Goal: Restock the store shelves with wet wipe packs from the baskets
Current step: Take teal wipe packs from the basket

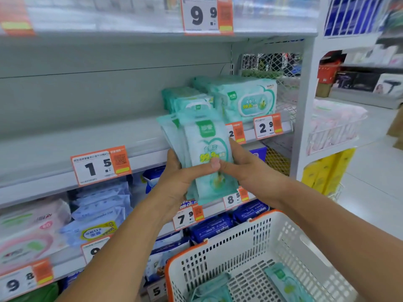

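Both my hands hold a small stack of slim mint-green wet wipe packs (207,149) upright in front of the middle shelf (76,140). My left hand (181,179) grips the stack from the left, thumb across its front. My right hand (246,168) grips it from the right side. On the shelf behind stand more green wipe packs (246,99), larger ones at the right and smaller ones (189,101) beside them. Below, a white basket (290,240) with an orange rim holds a few more green packs (285,282) on its bottom.
The middle shelf is bare to the left of the green packs. Orange price tags (100,165) hang along the shelf edges. Lower shelves carry pink, pale-blue and dark-blue wipe packs (211,227). A wire rack with pink packs (335,123) stands at the right, by the aisle floor.
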{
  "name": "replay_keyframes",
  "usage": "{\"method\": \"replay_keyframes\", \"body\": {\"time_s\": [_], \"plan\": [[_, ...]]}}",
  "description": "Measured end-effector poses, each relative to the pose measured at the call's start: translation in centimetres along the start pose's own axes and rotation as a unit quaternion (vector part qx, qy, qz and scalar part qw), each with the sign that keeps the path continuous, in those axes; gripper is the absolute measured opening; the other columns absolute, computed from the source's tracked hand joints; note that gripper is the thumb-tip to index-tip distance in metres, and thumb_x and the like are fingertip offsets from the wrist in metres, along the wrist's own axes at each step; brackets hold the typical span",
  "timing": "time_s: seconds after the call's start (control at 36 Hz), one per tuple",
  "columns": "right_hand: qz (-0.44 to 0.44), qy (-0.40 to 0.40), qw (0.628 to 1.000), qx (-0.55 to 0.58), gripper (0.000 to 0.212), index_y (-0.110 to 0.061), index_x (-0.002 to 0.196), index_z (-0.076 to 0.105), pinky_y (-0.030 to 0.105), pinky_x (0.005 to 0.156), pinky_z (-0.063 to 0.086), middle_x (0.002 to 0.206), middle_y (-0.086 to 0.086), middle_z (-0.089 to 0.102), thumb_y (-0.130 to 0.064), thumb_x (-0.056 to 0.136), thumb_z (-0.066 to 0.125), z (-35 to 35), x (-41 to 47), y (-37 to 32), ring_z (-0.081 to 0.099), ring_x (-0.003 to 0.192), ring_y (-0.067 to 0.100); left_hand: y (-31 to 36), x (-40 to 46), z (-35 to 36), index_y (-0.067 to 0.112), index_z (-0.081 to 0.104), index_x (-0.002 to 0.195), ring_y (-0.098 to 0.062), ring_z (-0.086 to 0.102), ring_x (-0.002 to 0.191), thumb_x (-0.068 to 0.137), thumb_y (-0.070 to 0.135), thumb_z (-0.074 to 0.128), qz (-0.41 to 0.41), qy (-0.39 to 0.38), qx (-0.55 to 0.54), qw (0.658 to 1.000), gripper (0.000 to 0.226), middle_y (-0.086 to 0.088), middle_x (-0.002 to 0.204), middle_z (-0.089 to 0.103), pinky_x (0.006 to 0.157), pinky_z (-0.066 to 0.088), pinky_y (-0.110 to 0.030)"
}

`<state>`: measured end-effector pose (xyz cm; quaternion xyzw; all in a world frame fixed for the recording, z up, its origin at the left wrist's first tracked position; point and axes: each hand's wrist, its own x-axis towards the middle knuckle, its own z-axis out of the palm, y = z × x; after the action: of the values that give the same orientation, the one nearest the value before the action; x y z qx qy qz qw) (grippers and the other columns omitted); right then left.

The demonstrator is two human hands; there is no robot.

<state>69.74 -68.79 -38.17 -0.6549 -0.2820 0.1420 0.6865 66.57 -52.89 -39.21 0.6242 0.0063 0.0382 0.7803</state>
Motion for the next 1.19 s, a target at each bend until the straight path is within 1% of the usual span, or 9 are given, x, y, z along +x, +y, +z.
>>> {"method": "replay_keyframes", "body": {"time_s": [0.28, 0.5, 0.56, 0.67, 0.81, 0.89, 1.0, 1.11, 1.19], "plan": [[0.043, -0.03, 0.987, 0.154, 0.045, -0.021, 0.143, 0.047, 0.045, 0.102, 0.051, 0.134, 0.004, 0.065, -0.012, 0.099, 0.049, 1.4, 0.2, 0.3, 0.063, 0.12, 0.025, 1.2, -0.4, -1.2, 0.024, 0.051, 0.124, -0.016, 0.072, 0.101, 0.057, 0.026, 0.092, 0.049, -0.002, 0.104, 0.993, 0.079, 0.007, 0.112, 0.074, 0.084, 0.059, -0.043], [-0.091, -0.045, 0.995, -0.016, 0.105, -0.032, 0.152, 0.023, 0.052, 0.096, 0.054, 0.138, 0.008, 0.06, 0.015, 0.073, 0.073, -0.1, 3.3, -4.7, 0.062, 0.122, 0.033, 6.1, 0.9, -2.5, 0.032, 0.045, 0.117, 0.003, 0.064, 0.098, 0.061, 0.039, 0.092, 0.192, 0.044, 0.342, 0.919, 0.074, 0.02, 0.109, 0.064, 0.081, 0.055, -0.025], [-0.095, -0.025, 0.995, 0.008, 0.103, -0.031, 0.152, 0.023, 0.047, 0.085, 0.059, 0.136, 0.01, 0.061, 0.018, 0.074, 0.07, -0.1, 5.9, -5.8, 0.064, 0.119, 0.032, 7.7, 2.6, -3.1, 0.031, 0.044, 0.118, -0.003, 0.065, 0.102, 0.06, 0.04, 0.093, 0.197, 0.028, 0.353, 0.914, 0.076, 0.016, 0.112, 0.065, 0.086, 0.057, -0.032], [-0.072, -0.021, 0.997, -0.016, 0.084, -0.025, 0.145, 0.035, 0.045, 0.082, 0.059, 0.13, 0.012, 0.065, 0.014, 0.079, 0.071, -0.3, 12.1, -7.2, 0.067, 0.114, 0.028, 10.6, 7.9, -5.2, 0.025, 0.036, 0.126, 0.002, 0.063, 0.099, 0.07, 0.023, 0.09, 0.174, 0.004, 0.336, 0.926, 0.078, 0.015, 0.113, 0.061, 0.078, 0.056, -0.016], [-0.047, 0.016, 0.994, -0.096, 0.079, -0.006, 0.137, 0.046, 0.045, 0.084, 0.06, 0.121, 0.014, 0.07, 0.002, 0.069, 0.085, 0.6, 19.9, -6.7, 0.07, 0.107, 0.028, 10.8, 15.1, -8.8, 0.021, 0.035, 0.127, -0.007, 0.067, 0.1, 0.072, 0.017, 0.088, 0.133, 0.005, 0.312, 0.941, 0.076, 0.006, 0.117, 0.062, 0.08, 0.06, -0.029], [-0.097, 0.044, 0.977, -0.184, 0.071, -0.013, 0.119, 0.057, 0.039, 0.091, 0.058, 0.113, 0.008, 0.071, 0.001, 0.057, 0.09, 0.7, 23.7, -5.8, 0.07, 0.105, 0.023, 10.2, 19.3, -11.1, 0.016, 0.034, 0.129, -0.01, 0.062, 0.104, 0.069, 0.013, 0.09, 0.139, 0.026, 0.343, 0.929, 0.082, 0.006, 0.114, 0.057, 0.086, 0.058, -0.029], [-0.058, 0.01, 0.936, -0.348, 0.037, -0.016, 0.099, 0.067, 0.03, 0.093, 0.056, 0.101, -0.004, 0.071, -0.007, 0.07, 0.089, 0.0, 27.8, -5.7, 0.069, 0.093, 0.013, 9.5, 23.9, -13.7, 0.019, 0.024, 0.146, -0.017, 0.05, 0.126, 0.051, 0.044, 0.093, 0.091, -0.002, 0.403, 0.911, 0.12, 0.004, 0.136, 0.046, 0.104, 0.049, -0.042], [-0.009, -0.007, 0.861, -0.509, 0.054, -0.019, 0.108, 0.068, 0.028, 0.086, 0.053, 0.102, -0.008, 0.072, -0.035, 0.064, 0.093, -0.7, 32.1, -6.8, 0.067, 0.093, 0.013, 8.8, 27.9, -16.0, 0.038, 0.022, 0.148, -0.012, 0.05, 0.131, 0.044, 0.06, 0.094, 0.057, -0.036, 0.382, 0.922, 0.129, 0.012, 0.144, 0.046, 0.108, 0.045, -0.042], [0.031, -0.014, 0.828, -0.56, 0.065, -0.02, 0.113, 0.068, 0.035, 0.092, 0.054, 0.103, -0.005, 0.073, -0.043, 0.058, 0.094, -1.3, 36.0, -6.0, 0.069, 0.094, 0.018, 8.5, 30.8, -17.9, 0.038, 0.024, 0.147, -0.014, 0.059, 0.124, 0.048, 0.051, 0.098, 0.047, -0.028, 0.346, 0.937, 0.124, 0.008, 0.14, 0.055, 0.101, 0.051, -0.046]]}}
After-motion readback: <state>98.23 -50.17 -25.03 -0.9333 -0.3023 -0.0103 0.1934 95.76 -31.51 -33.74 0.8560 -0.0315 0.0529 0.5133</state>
